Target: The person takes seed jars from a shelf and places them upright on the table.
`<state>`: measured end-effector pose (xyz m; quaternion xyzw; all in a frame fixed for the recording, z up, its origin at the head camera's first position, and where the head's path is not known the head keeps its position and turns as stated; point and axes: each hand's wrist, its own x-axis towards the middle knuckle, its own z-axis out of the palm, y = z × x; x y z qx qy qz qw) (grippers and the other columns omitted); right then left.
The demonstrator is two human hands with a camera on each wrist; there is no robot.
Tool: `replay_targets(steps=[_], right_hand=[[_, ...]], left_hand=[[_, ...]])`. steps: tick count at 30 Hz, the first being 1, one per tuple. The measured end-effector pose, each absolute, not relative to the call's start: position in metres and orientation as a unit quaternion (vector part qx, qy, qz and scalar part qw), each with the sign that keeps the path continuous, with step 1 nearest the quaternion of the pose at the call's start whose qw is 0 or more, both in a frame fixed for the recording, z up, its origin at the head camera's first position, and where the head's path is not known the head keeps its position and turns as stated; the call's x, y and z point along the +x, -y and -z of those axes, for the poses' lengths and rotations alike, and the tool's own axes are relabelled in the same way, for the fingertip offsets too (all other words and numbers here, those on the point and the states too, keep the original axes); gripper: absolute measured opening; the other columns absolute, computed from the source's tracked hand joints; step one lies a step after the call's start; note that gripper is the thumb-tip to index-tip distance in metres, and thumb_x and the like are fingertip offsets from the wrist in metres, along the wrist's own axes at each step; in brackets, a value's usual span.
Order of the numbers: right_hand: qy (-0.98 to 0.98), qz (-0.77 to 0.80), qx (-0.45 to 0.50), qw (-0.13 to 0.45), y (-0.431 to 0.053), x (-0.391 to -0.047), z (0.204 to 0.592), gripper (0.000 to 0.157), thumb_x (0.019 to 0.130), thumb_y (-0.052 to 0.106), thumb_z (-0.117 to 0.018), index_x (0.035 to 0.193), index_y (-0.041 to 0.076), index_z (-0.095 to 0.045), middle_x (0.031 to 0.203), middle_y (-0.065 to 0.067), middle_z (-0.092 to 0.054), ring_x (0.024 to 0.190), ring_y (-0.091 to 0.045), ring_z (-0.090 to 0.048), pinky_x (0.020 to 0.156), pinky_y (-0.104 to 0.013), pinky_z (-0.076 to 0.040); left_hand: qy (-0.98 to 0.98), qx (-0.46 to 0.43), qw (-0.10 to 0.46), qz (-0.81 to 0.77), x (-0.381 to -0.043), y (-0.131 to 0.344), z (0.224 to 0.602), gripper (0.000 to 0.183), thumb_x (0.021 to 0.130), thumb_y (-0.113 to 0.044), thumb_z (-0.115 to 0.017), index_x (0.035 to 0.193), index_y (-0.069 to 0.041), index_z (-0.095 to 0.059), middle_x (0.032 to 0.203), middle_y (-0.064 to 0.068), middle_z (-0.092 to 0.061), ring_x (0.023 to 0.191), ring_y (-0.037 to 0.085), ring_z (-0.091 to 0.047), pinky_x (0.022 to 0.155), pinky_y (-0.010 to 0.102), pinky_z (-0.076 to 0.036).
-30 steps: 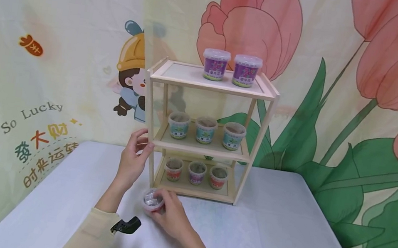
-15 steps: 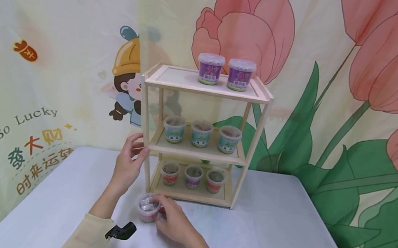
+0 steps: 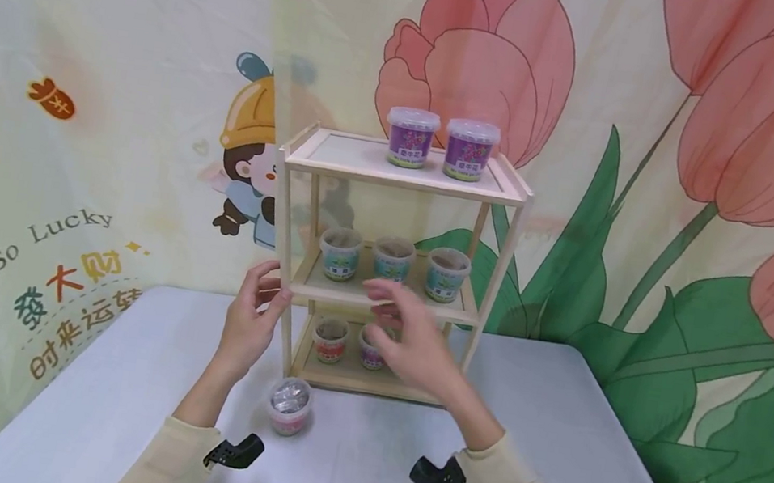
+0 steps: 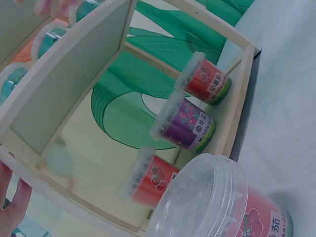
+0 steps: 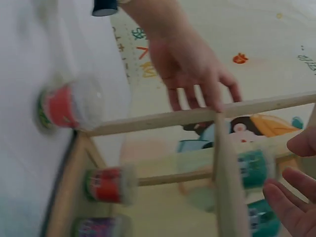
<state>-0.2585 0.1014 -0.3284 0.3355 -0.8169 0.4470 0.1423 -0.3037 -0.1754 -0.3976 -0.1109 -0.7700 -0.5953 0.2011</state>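
In the head view, my left hand (image 3: 250,321) touches the left front post of a small wooden shelf rack (image 3: 386,303) with loosely bent fingers. My right hand (image 3: 413,343) hovers before the rack, fingers spread and holding nothing, hiding part of the lower tiers. On the table, close to the rack's front left foot, stands a lidded red-labelled plastic tub (image 3: 289,406). Teal-labelled tubs (image 3: 340,254) fill the middle tier. Red and purple tubs (image 4: 190,126) line the bottom one. Two purple tubs (image 3: 411,139) stand on top.
A white cloth covers the table (image 3: 513,454). Behind it hangs a backdrop (image 3: 180,84) printed with tulips and a cartoon figure. Each wrist wears a black camera mount (image 3: 438,477).
My right hand has let go of the red-labelled tub and risen to the right, in front of the rack. The tub stands on the table. My left hand stays at the post.
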Motion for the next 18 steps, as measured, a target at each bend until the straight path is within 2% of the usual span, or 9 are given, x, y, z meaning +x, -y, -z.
replay_targets(steps=[5, 12, 15, 18], right_hand=[[0.794, -0.445, 0.355, 0.213, -0.123, -0.259, 0.259, 0.048, 0.097, -0.007, -0.069, 0.143, 0.002, -0.058, 0.132, -0.014, -0.066, 0.12, -0.033, -0.068, 0.101, -0.036, -0.058], [0.779, -0.43, 0.356, 0.283, -0.136, -0.262, 0.189, 0.043, 0.099, -0.004, -0.067, 0.141, 0.002, -0.059, 0.131, -0.017, -0.066, 0.12, -0.029, -0.068, 0.103, -0.037, -0.057], [0.792, -0.411, 0.338, 0.298, -0.137, -0.27, 0.167, 0.042, 0.1, 0.0, -0.066, 0.141, 0.002, -0.059, 0.132, -0.018, -0.066, 0.119, -0.031, -0.069, 0.104, -0.041, -0.056], [0.821, -0.387, 0.305, 0.289, -0.135, -0.28, 0.151, 0.045, 0.101, 0.007, -0.067, 0.145, 0.007, -0.057, 0.134, -0.017, -0.065, 0.119, -0.03, -0.068, 0.106, -0.041, -0.055]], left_hand=[[0.766, -0.108, 0.203, 0.601, -0.304, 0.175, 0.4, 0.049, 0.11, -0.025, -0.06, 0.156, -0.026, -0.044, 0.137, 0.014, -0.06, 0.127, 0.029, -0.06, 0.093, 0.018, -0.048], [0.761, -0.111, 0.203, 0.606, -0.304, 0.173, 0.4, 0.049, 0.11, -0.024, -0.061, 0.156, -0.024, -0.044, 0.136, 0.015, -0.06, 0.126, 0.028, -0.06, 0.093, 0.018, -0.049], [0.761, -0.111, 0.205, 0.605, -0.304, 0.173, 0.399, 0.049, 0.11, -0.025, -0.061, 0.156, -0.024, -0.044, 0.136, 0.015, -0.059, 0.125, 0.028, -0.06, 0.092, 0.018, -0.049], [0.761, -0.111, 0.206, 0.605, -0.304, 0.173, 0.4, 0.049, 0.11, -0.025, -0.06, 0.156, -0.024, -0.044, 0.136, 0.015, -0.059, 0.125, 0.028, -0.06, 0.092, 0.017, -0.048]])
